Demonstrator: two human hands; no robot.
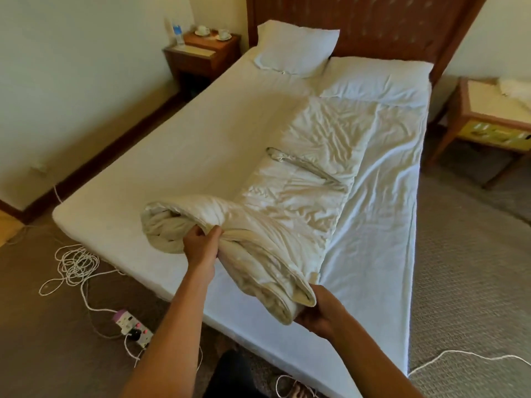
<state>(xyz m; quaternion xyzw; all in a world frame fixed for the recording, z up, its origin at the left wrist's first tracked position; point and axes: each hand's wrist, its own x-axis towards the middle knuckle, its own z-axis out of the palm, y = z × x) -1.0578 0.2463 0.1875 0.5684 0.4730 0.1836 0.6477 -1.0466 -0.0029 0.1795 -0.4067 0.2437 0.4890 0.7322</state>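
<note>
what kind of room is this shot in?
Probably a hotel or guest bedroom: a bed with a wooden headboard and pillows, and a nightstand set with teacups and a water bottle. The left hand and right hand hold a rolled duvet on the bed.
</note>
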